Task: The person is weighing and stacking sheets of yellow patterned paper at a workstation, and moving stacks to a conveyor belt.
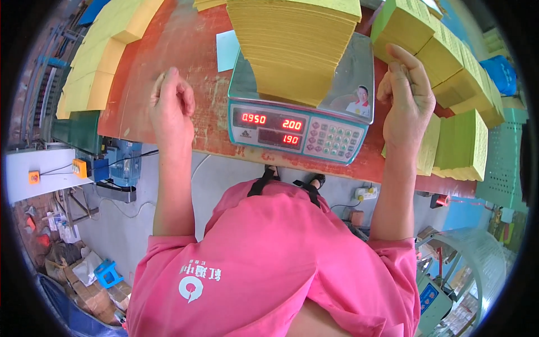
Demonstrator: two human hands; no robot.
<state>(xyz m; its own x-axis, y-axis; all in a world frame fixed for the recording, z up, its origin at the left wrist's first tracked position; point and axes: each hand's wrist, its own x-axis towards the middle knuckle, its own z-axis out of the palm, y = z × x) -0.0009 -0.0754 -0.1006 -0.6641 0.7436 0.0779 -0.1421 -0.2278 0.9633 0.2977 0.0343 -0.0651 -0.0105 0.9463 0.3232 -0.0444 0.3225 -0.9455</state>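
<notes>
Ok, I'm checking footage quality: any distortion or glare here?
Head view: the red table bows slightly at its front edge, the corners are black; pale sheen whitens the clear curved cover, yet red digits on the scale read clearly.

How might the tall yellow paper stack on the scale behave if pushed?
The tall yellow paper stack would probably shear: its side shows many layer edges. It may also slide easily, as the silver weighing plate beneath looks smooth and shiny.

Matt paper stack (295, 56), gleaming metal pan (358, 63)!
Smooth plastic scale housing (299, 140) here, scuffed paint across the red surface (135, 109), matt cloth on that pink shirt (264, 241)!
</notes>
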